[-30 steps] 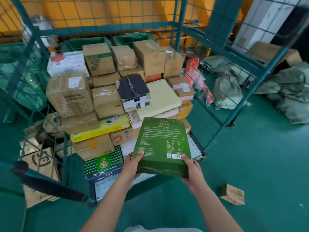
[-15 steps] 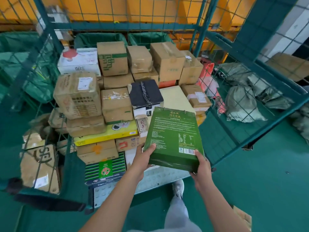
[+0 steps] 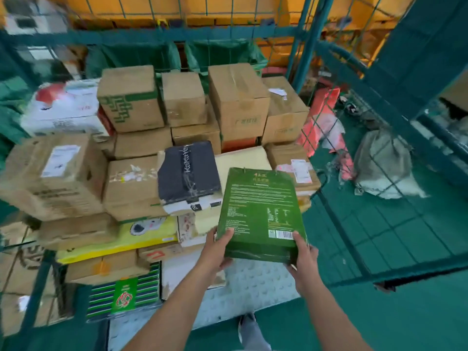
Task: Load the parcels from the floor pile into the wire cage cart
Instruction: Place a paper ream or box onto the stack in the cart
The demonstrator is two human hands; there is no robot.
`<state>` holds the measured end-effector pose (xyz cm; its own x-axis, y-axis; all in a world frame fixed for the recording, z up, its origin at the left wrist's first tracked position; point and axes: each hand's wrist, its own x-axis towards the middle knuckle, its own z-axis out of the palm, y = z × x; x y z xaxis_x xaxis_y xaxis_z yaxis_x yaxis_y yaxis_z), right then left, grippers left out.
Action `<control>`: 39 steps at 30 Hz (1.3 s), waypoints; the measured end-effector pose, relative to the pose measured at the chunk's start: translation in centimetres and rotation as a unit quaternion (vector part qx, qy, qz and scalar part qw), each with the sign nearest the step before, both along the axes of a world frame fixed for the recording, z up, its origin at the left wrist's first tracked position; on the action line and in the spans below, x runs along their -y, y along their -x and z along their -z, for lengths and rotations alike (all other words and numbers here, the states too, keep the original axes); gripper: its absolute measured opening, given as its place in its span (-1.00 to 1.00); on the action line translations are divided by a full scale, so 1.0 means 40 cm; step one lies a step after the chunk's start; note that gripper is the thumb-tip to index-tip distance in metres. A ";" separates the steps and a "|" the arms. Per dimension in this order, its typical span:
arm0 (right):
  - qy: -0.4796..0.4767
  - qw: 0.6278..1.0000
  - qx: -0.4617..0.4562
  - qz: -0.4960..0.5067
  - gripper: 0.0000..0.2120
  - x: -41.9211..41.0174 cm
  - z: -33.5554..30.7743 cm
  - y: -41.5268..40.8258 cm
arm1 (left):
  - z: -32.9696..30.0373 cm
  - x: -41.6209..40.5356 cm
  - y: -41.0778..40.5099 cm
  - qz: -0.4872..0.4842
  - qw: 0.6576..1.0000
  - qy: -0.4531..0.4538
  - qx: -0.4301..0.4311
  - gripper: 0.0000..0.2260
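Cardboard, by the look of it, printed green and formed into a flat rectangular gift box (image 3: 260, 214) with small hanger loops at its far edge and a barcode near its near right corner; it reads as stiff and, judging by how it is carried on two hands at one end only, fairly light, though its weight cannot be confirmed. The printed skin looks smooth and probably a little slick, so the near corners, where an edge gives the fingers something to catch, seem the sensible place to take hold, with thumbs on top and fingers beneath. That is how it is held: the left hand (image 3: 219, 249) grips the near left corner, thumb lying on the top face and fingers curled under, and the right hand (image 3: 302, 257) grips the near right corner just beside the barcode, thumb on top likewise. The box reaches away from both hands, tilted with its far end higher, over the front of the wire cage cart (image 3: 326, 29) and above the pale yellow flat box (image 3: 243, 158), just right of the black-topped box (image 3: 188, 171); whether its far end touches anything beneath cannot be told. Brown cartons (image 3: 238, 97) are stacked behind, and a bare patch of the cart's white studded floor (image 3: 253, 282) shows below the hands.
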<state>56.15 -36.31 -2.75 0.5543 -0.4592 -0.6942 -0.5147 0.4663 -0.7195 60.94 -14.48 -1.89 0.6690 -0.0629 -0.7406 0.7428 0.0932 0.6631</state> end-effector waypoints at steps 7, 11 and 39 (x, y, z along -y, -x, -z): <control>-0.014 0.993 -0.024 -0.114 -0.53 0.153 0.029 -0.284 | 0.044 0.136 -0.177 -0.106 0.992 0.012 -0.070 -0.53; -0.041 0.989 -0.027 -0.139 -0.49 0.174 0.044 -0.417 | 0.087 0.175 -0.253 -0.207 0.970 0.053 -0.113 -0.49; -0.078 0.983 -0.096 -0.135 -0.36 0.133 0.131 -0.464 | 0.118 0.164 -0.327 -0.189 0.974 0.037 -0.122 -0.33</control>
<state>74.72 -41.62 -7.99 0.4933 -0.1937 -0.8480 -0.7538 0.3914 -0.5279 74.00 -21.03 -6.62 0.4602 0.0950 -0.8827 0.7799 0.4318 0.4531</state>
